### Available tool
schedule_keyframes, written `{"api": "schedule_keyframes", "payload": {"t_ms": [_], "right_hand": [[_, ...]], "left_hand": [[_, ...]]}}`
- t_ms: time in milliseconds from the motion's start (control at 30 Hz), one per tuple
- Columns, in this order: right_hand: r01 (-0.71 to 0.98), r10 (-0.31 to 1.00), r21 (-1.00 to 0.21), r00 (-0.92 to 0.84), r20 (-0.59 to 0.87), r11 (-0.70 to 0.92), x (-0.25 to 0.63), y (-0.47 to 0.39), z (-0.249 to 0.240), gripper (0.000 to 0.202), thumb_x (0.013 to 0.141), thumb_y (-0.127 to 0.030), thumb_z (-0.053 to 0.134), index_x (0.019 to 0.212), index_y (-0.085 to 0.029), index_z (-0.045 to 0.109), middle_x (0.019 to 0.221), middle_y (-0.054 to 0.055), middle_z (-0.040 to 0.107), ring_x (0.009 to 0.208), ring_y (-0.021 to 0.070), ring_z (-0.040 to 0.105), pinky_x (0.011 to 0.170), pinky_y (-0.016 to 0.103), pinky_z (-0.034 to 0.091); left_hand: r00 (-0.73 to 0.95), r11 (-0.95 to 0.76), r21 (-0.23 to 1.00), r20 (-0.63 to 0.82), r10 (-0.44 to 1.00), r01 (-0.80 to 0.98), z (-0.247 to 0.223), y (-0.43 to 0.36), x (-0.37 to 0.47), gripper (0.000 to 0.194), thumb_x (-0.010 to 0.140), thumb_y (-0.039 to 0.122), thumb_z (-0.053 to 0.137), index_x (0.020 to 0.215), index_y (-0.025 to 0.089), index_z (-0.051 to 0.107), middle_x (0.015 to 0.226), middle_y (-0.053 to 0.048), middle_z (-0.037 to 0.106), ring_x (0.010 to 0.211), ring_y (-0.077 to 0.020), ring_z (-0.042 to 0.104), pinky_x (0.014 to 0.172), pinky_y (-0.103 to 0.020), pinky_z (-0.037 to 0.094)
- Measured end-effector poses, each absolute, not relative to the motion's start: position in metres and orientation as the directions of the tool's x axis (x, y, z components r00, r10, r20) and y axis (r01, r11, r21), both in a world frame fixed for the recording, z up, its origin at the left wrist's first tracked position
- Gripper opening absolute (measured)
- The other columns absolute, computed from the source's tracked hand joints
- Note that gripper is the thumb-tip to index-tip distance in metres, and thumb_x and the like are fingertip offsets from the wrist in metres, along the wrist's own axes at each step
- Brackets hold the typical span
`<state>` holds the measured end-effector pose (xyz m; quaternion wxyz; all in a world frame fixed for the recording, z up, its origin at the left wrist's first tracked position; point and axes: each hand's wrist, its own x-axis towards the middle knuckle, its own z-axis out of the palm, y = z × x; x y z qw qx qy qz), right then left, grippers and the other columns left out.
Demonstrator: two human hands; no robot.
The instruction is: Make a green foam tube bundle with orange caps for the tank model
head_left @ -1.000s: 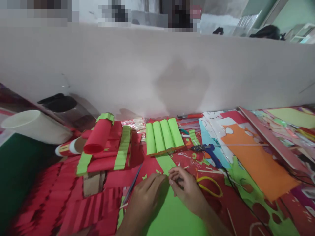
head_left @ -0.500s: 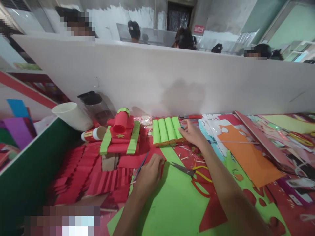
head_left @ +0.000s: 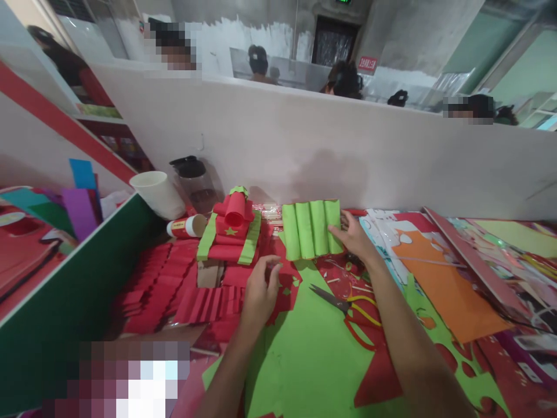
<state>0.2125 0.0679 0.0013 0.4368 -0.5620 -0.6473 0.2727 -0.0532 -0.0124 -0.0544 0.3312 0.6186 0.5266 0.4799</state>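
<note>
My right hand (head_left: 355,237) is closed on the right edge of a bright green folded paper piece (head_left: 311,229), which has several rounded ridges side by side. The piece is tilted so that its ridged face turns toward me. My left hand (head_left: 262,284) hovers just below and left of it, fingers curled but apart, with nothing in them. Left of the piece stands a red paper model (head_left: 232,223) with a rolled tube, a gold star and green side strips. Scissors (head_left: 337,302) with yellow and red handles lie on a green sheet (head_left: 308,348) between my forearms.
Pleated red paper (head_left: 161,278) covers the left side, beside a dark green board (head_left: 78,290). A white cup (head_left: 159,194), a bottle (head_left: 194,180) and a glue tube (head_left: 185,226) stand or lie behind. Orange paper (head_left: 439,284) lies right. A white partition (head_left: 261,139) closes the back; people sit beyond.
The green ridged piece has tilted up in my right hand. My left hand has moved up toward it and its fingers have come apart. The view has turned slightly left.
</note>
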Motion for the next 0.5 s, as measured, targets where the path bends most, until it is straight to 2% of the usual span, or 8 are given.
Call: {"api": "schedule_keyframes", "payload": {"t_ms": [100,233,500], "right_hand": [[0.477,0.927,-0.822,0.042,0.374,0.31,0.217,0.036,0.002,0.04,0.08,-0.04,0.069,0.114,-0.021,0.057,0.115,0.01,0.067,0.099,0.0247,0.066,0.085,0.04,0.055],[0.487,0.874,-0.785,0.086,0.478,0.382,0.221,0.009,-0.006,0.043,0.075,-0.04,0.075,0.111,-0.023,0.057,0.108,0.009,0.066,0.097,0.0244,0.064,0.082,0.038,0.056],[0.633,0.735,-0.614,0.102,0.67,0.472,0.234,0.003,-0.005,0.032,0.079,-0.035,0.071,0.105,-0.023,0.057,0.105,0.008,0.061,0.099,0.0244,0.06,0.09,0.041,0.05]], "left_hand": [[-0.073,-0.173,0.958,0.195,0.978,0.228,-0.051,-0.012,-0.053,0.024,0.092,0.038,0.052,0.104,0.018,0.058,0.087,-0.004,0.063,0.073,-0.016,0.059,0.066,-0.026,0.046],[-0.076,-0.175,0.977,0.185,0.98,0.122,-0.051,-0.012,-0.051,0.021,0.09,0.038,0.055,0.098,0.018,0.058,0.078,0.0,0.058,0.064,-0.0126,0.052,0.059,-0.023,0.043],[-0.017,-0.179,0.984,0.179,0.984,-0.018,-0.047,-0.011,-0.049,0.019,0.087,0.035,0.059,0.091,0.018,0.055,0.07,0.003,0.051,0.059,-0.0104,0.046,0.054,-0.021,0.039]]}}
